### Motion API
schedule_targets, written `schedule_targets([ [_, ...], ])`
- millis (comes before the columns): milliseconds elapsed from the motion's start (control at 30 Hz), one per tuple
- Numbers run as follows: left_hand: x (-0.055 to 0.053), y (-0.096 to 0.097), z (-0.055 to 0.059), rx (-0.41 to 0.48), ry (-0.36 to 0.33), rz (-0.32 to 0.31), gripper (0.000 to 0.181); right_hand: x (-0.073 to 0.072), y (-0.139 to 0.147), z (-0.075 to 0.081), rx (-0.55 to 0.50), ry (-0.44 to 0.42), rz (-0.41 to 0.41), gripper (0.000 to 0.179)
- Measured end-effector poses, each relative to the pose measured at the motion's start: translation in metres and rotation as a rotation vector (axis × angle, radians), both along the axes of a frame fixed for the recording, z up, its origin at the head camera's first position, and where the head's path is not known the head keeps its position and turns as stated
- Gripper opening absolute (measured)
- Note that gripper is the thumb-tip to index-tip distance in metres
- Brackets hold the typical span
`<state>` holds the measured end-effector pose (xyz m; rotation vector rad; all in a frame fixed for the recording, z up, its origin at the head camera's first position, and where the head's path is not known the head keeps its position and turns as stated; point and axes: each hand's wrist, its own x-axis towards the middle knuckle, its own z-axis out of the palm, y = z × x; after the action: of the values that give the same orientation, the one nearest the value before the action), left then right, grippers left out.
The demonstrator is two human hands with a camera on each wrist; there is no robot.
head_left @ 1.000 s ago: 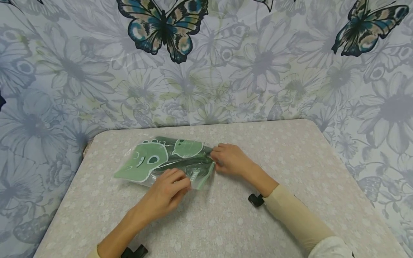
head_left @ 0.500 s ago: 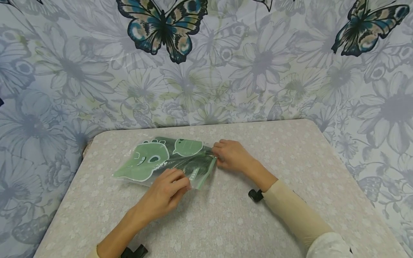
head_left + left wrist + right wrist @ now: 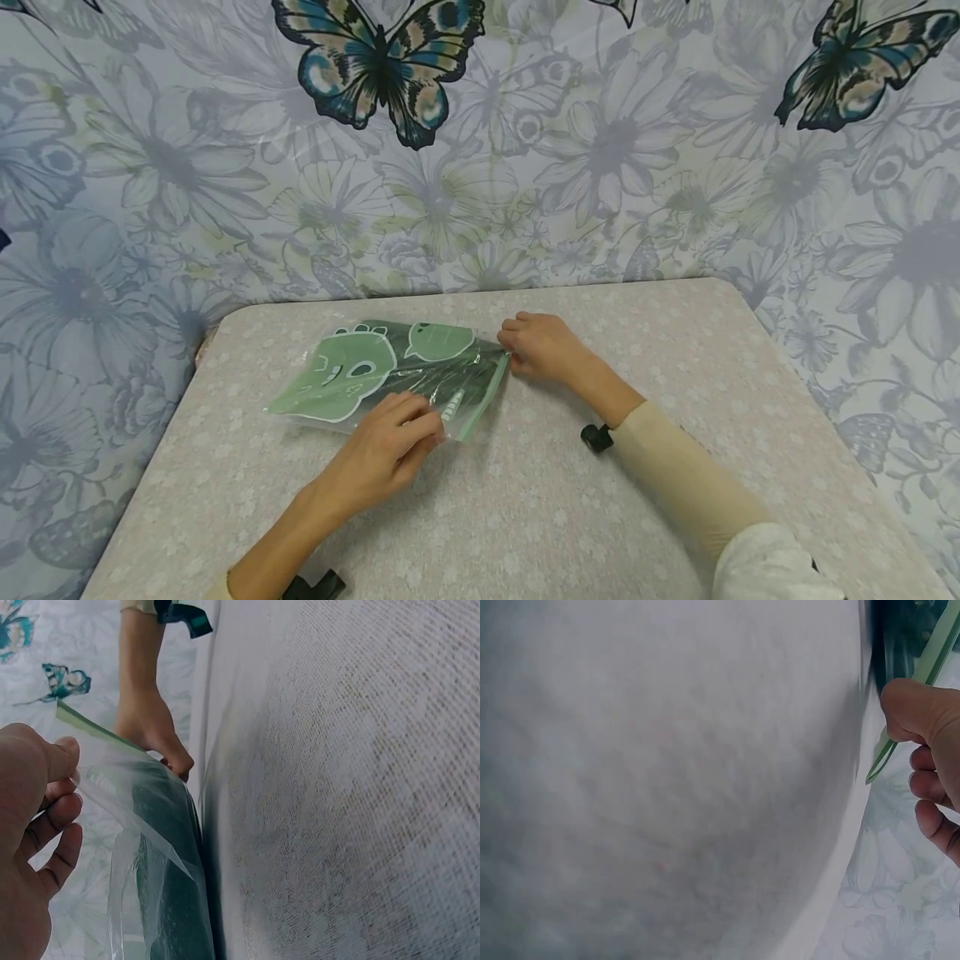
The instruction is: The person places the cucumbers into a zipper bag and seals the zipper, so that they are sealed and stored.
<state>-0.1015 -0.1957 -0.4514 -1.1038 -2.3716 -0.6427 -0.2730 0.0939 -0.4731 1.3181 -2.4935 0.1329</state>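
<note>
A clear plastic zip bag with a green cartoon dinosaur print lies on the table, something dark green inside it. Along its right end runs a light green strip. My left hand pinches the near corner of that end between thumb and finger; the left wrist view shows the clear film drawn up to the thumb. At the far corner, my right hand pinches the end of the strip. The strip passes under the right thumb in the right wrist view, its tip poking out beyond.
A pale floral cloth covers the table. Its back edge meets a hanging fabric printed with flowers and butterflies. Black wrist mounts sit by both sleeves.
My right hand has moved away from me and slightly right along the bag's end. The green strip, bunched earlier, now runs straighter. My left hand has stayed in place.
</note>
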Motion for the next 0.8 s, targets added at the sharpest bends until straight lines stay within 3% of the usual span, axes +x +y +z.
schedule_targets([
  [467, -0.001, -0.004, -0.002, -0.005, -0.060, 0.013, 0.022, -0.031, 0.001, 0.004, 0.139, 0.009, -0.036, 0.017],
  [800, -0.006, 0.003, -0.004, -0.007, -0.025, 0.000, 0.020, -0.050, 0.001, 0.008, 0.147, -0.003, -0.037, 0.016],
])
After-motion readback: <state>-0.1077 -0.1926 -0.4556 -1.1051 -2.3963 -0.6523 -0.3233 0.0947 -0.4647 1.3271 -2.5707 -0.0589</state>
